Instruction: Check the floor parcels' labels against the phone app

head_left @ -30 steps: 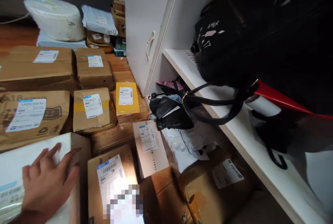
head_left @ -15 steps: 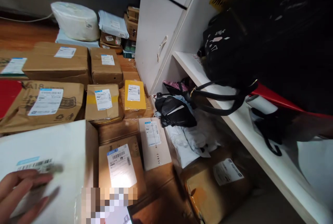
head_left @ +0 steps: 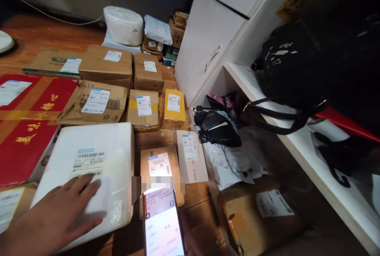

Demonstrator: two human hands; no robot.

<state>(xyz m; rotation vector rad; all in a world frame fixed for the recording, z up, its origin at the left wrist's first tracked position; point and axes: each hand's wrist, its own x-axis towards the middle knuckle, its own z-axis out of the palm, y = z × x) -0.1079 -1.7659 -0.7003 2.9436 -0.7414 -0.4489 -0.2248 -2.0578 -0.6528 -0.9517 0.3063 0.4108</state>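
My left hand [head_left: 59,216] lies flat with fingers apart on top of a white foam box [head_left: 113,145], its fingertips touching the lower edge of the box's barcode label [head_left: 87,163]. A phone [head_left: 162,224] with a lit screen is held upright at the bottom edge, just right of the white box. My right hand is hidden behind the phone. Right beyond the phone lies a small brown parcel [head_left: 158,165] with a label, and beside it a flat white parcel [head_left: 192,157].
Several labelled cardboard parcels [head_left: 107,64] cover the wooden floor, with a red box [head_left: 26,129] at the left. A white cabinet [head_left: 208,50] and its shelf [head_left: 297,149] stand at the right, carrying a black bag [head_left: 291,73]. A brown parcel [head_left: 252,216] lies below the shelf.
The view has swung left, bringing the red box into sight. My left hand has slid up over the white box to its label. The phone has risen into view.
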